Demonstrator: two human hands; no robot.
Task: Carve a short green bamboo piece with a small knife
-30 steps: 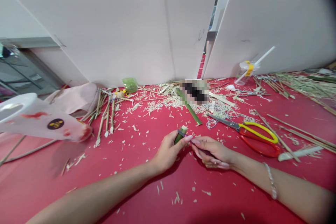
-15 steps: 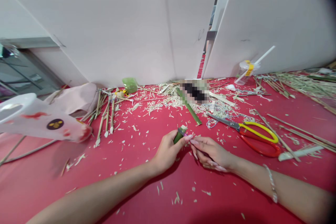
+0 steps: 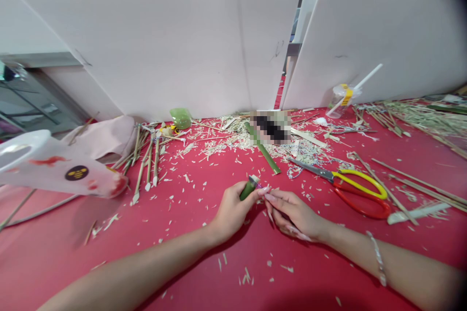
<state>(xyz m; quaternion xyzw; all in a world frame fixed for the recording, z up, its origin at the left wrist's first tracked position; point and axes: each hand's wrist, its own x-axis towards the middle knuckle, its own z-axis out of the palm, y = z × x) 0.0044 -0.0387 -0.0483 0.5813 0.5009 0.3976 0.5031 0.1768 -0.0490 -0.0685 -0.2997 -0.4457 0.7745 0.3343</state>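
Observation:
In the head view my left hand [image 3: 233, 211] is closed around a short green bamboo piece [image 3: 247, 190], whose pale cut end points up and away from me. A bit of purple [image 3: 259, 186] shows beside my left thumb tip; its kind is unclear. My right hand [image 3: 292, 211] is closed in a pinch, fingertips touching the left thumb's tip. Whatever lies between those right fingers is hidden. Beyond both hands, a green bamboo strip [image 3: 269, 158] lies on the red table [image 3: 197, 277]. To the right rest scissors [image 3: 317, 170] with yellow and red handles.
A tilted plastic cup [image 3: 47, 165] is at the left, near bundled pale-tipped sticks [image 3: 149, 165] and a pink cloth item [image 3: 113, 136]. Shavings [image 3: 222, 138] pile at the back. Another cup with a straw [image 3: 341, 102] stands before the white panels [image 3: 164, 48]. Thin sticks [image 3: 426, 184] lie right.
The bamboo piece has turned or tipped slightly in my left hand, and its cut end looks different. My right fingers have shifted a little. Everything else on the table stays put.

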